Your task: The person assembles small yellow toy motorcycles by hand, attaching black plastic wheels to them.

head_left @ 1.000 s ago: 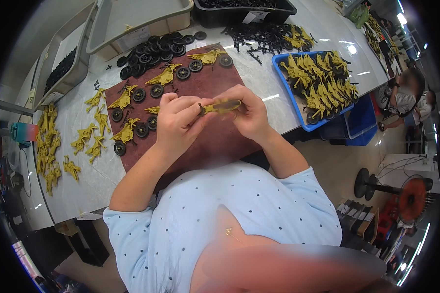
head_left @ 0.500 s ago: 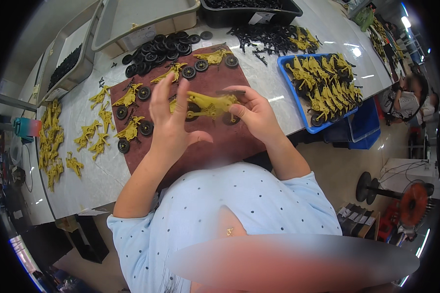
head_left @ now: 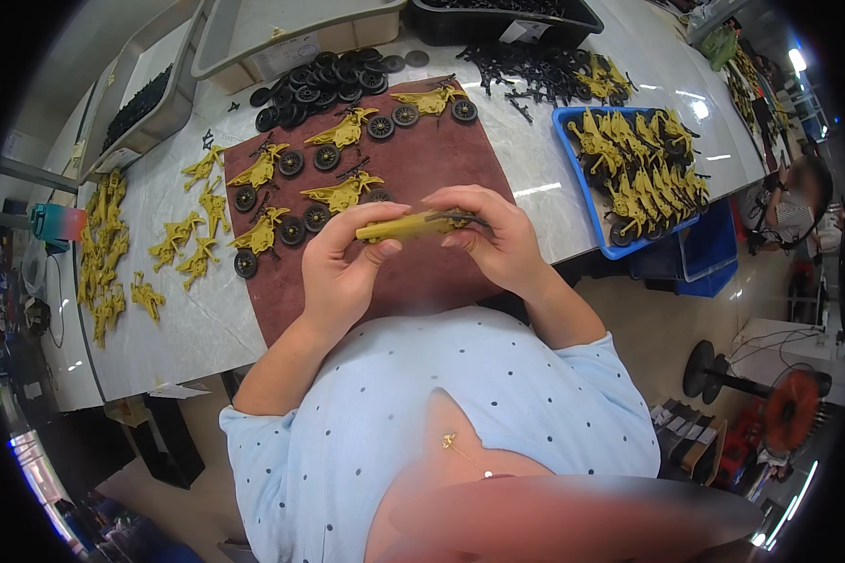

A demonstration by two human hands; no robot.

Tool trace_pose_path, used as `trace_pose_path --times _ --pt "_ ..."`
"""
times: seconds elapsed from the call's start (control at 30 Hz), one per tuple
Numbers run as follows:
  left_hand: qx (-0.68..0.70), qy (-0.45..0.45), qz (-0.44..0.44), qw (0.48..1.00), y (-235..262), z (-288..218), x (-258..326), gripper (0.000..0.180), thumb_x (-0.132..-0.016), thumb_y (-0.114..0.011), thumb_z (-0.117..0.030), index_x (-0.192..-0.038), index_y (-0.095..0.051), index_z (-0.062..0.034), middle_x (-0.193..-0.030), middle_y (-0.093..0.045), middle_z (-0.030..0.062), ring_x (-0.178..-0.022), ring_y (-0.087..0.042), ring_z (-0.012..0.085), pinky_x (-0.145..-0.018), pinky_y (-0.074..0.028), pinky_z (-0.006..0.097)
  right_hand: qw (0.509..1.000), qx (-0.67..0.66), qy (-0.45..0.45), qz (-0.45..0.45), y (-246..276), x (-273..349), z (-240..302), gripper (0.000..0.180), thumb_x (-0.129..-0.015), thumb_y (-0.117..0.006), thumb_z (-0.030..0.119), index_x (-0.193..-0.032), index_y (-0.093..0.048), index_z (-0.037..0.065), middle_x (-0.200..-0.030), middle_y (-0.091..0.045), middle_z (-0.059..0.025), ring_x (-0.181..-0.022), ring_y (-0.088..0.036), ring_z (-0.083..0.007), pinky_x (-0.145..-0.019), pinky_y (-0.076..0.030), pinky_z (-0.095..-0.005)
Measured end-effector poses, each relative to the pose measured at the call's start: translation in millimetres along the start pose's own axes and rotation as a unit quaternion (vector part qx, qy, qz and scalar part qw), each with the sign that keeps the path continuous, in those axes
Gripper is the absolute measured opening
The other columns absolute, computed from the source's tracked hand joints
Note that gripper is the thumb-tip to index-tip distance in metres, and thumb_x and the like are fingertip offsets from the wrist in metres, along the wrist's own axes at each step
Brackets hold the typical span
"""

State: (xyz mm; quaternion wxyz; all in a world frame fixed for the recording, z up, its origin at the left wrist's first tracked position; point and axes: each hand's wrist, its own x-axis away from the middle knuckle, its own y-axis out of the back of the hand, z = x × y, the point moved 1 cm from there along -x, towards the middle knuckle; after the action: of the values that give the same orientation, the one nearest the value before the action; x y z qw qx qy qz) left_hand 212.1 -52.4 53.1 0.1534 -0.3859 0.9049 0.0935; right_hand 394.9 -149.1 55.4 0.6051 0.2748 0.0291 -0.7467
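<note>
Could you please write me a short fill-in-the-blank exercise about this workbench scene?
1. The left hand and right hand hold one piece, coloured mainly ____.
2. The blue tray of toy bikes stands to the ____ of the mat.
3. The loose wheels piled beyond the mat are ____ in colour.

Missing words: yellow; right; black.

The yellow toy bike (head_left: pixel 413 226) has a dark right end and is held nearly flat above the red cloth (head_left: pixel 449 155), thin side up.
</note>
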Motion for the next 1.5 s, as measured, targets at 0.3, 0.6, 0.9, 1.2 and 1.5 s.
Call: trace_pose_path --times 0.3,0.6,0.9,1.2,1.5 --pt "0.018 0.158 -0.016 0.987 7.7 2.2 -0.3 0.021 -0.09 -0.064 -0.011 -0.107 -0.063 0.0013 -0.103 -0.064 0.0068 -0.091 -0.059 0.0113 -0.08 -0.048 0.024 0.987 0.022 -0.154 -0.024 -14.3 4.9 -2.4 0.03 -0.085 -0.067 0.003 -0.115 -0.06 0.0 -0.106 -0.066 -0.0085 -0.091 -0.063 -0.0139 -0.077 -0.051 -0.0259" --pt "0.104 0.055 0.041 0.992 15.7 -10.1 -3.6 0.049 -0.077 -0.079 -0.021 -0.119 -0.061 -0.002 -0.136 -0.049 0.0099 -0.124 -0.047 0.0235 -0.101 -0.039 0.036 0.848 -0.396 -0.352 -0.016 -7.8 -3.4 -7.2 0.036 -0.094 -0.062 0.026 -0.111 -0.059 -0.005 -0.102 -0.066 -0.0084 -0.093 -0.061 -0.0117 -0.081 -0.049 -0.0252" --pt "-0.227 -0.16 0.065 0.958 18.6 -10.0 -4.8 0.031 -0.07 -0.079 -0.01 -0.098 -0.068 -0.0047 -0.107 -0.068 0.0088 -0.112 -0.059 0.0307 -0.094 -0.044 0.041 0.758 -0.46 -0.462 0.017 -9.1 -6.1 -1.9 0.033 -0.097 -0.054 0.031 -0.088 -0.059 0.0 -0.066 -0.062 -0.0114 -0.044 -0.049 -0.0124 -0.039 -0.035 -0.023" --pt "-0.16 -0.124 0.028 0.979 22.2 -15.7 4.1 0.028 -0.072 -0.078 -0.005 -0.097 -0.067 0.0002 -0.101 -0.069 0.0135 -0.096 -0.066 0.0278 -0.083 -0.051 0.035 0.721 -0.554 -0.405 0.094 -13.6 5.4 -17.3 0.057 -0.096 -0.047 0.054 -0.107 -0.057 -0.002 -0.078 -0.064 -0.0147 -0.06 -0.059 -0.0172 -0.05 -0.044 -0.0256" --pt "-0.132 -0.195 0.015 0.972 19.9 -23.2 3.0 0.032 -0.07 -0.079 -0.002 -0.098 -0.065 0.0031 -0.101 -0.068 0.0161 -0.096 -0.066 0.0312 -0.085 -0.053 0.038 0.993 -0.019 0.119 -0.019 -10.0 10.9 -11.2 0.057 -0.071 -0.083 0.024 -0.12 -0.057 0.01 -0.129 -0.045 -0.0196 -0.109 -0.054 -0.028 -0.091 -0.046 -0.0381"
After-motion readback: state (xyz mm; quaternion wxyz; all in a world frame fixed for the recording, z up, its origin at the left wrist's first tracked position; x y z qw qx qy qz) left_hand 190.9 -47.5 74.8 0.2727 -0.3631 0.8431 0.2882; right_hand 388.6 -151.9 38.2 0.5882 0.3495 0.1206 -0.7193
